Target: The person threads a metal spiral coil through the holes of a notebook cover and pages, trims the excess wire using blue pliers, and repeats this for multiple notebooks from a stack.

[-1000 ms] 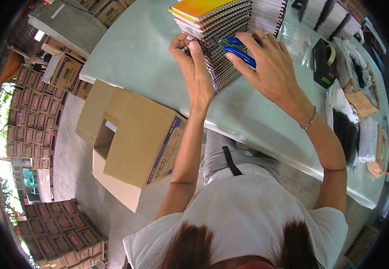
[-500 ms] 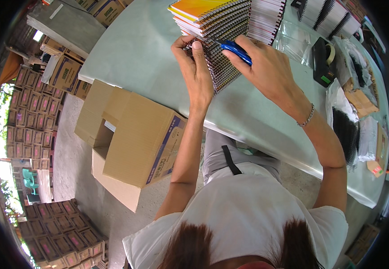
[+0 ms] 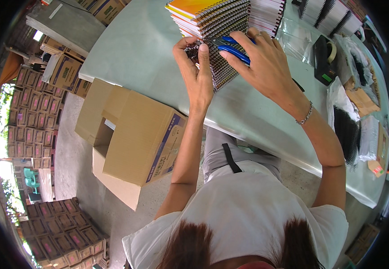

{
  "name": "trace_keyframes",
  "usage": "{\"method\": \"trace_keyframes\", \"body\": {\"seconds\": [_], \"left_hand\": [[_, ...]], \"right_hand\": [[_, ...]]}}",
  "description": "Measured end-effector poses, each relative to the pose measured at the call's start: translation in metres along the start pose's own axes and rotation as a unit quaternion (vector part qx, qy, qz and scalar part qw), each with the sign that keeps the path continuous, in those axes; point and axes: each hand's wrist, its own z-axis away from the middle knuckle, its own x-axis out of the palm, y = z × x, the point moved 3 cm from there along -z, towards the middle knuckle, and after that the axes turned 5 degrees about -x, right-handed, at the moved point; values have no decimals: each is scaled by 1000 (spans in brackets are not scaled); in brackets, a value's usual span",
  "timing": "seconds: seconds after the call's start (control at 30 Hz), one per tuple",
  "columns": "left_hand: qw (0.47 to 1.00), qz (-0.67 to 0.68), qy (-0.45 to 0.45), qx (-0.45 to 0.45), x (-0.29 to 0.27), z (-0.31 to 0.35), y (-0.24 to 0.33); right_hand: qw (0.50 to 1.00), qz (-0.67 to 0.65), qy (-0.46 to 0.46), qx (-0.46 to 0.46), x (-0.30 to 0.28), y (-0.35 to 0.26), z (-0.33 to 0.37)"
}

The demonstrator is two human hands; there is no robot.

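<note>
A stack of spiral-bound notebooks (image 3: pixel 208 20) with yellow-orange covers stands at the table's far edge, its wire coils facing me. My left hand (image 3: pixel 196 71) is closed at the near left corner of the stack, thumb and fingers pinching the end of a dark wire coil. From the right, my right hand (image 3: pixel 264 62) holds blue-handled pliers (image 3: pixel 237 53). Their handles are spread and their metal jaws lie by the coils, close to my left thumb. Whether the jaws touch a wire is too small to tell.
An open cardboard box (image 3: pixel 136 134) sits left below the pale table (image 3: pixel 131 54). To the right are a black tape dispenser (image 3: pixel 324 60), clear plastic sleeves (image 3: pixel 293 42) and bundles of black coils (image 3: pixel 346 134). More bound books (image 3: pixel 324 15) stand at the back right.
The pliers' handles have spread apart from nearly closed, and the fingers of my right hand have opened with them. My left hand has shifted slightly at the coil's end.
</note>
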Motion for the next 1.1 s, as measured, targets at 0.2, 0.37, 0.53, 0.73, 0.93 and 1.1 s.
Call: {"method": "trace_keyframes", "body": {"seconds": [0.2, 0.37, 0.53, 0.73, 0.93, 1.1], "left_hand": [[999, -27, 13, 8, -1, -3, -9], [999, -23, 32, 1, 3, -1, -10], [998, 17, 55, -8, 2, 1, -9], [999, 14, 37, -12, 1, 4, -4], [1000, -8, -1, -7, 1, 5, -7], [1000, 2, 18, -22, -3, 3, -17]], "right_hand": [[995, -66, -66, 39, 9, 3, -1], [994, -59, -58, 74, -4, 4, 11], [998, -33, -41, 43, -2, 3, 15], [997, -40, -43, 45, 5, 0, 11], [991, -72, -95, 65, 9, 1, 6], [980, -112, -122, 114, 5, -2, 10]]}}
